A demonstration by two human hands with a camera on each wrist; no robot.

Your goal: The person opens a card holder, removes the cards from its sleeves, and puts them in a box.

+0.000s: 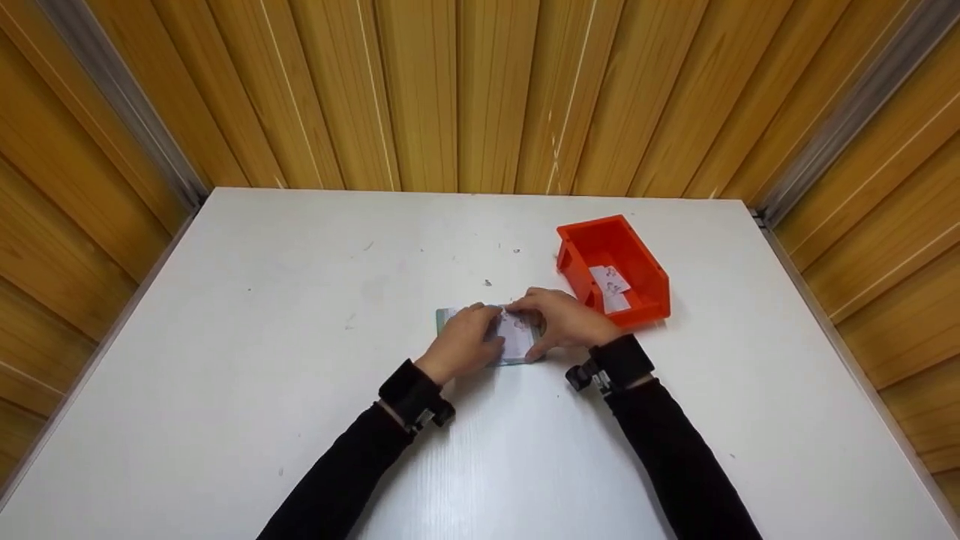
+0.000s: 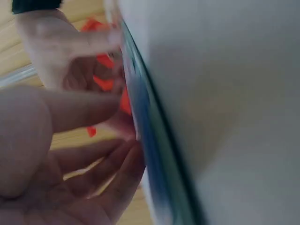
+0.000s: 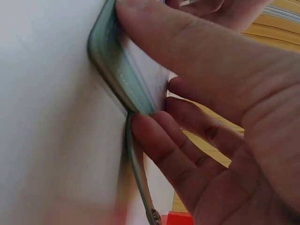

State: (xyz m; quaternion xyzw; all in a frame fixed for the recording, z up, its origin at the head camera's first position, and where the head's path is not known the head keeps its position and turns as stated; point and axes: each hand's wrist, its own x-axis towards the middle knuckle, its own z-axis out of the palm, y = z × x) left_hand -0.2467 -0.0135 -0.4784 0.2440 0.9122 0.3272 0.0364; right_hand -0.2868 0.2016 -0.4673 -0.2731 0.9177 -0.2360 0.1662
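Note:
A flat pale-green card holder (image 1: pixel 441 322) lies on the white table, with a white card (image 1: pixel 516 339) with small pink print on its upper face. My left hand (image 1: pixel 465 341) bends over its middle, thumb and fingertips at the holder's face. Around the right end, my right hand (image 1: pixel 562 319) holds the holder, thumb at the near edge and fingers at the far edge. The right wrist view shows stitching along the green border and a strap (image 3: pixel 135 157) with a metal snap (image 3: pixel 153 215) hanging out beyond the fingertips. My left palm hides part of the holder.
Just beyond my right hand stands a red plastic bin (image 1: pixel 637 255) with several white printed cards (image 1: pixel 611 281) inside. Wood-patterned walls (image 1: pixel 420 97) close off the back and both sides of the white table (image 1: pixel 300 300).

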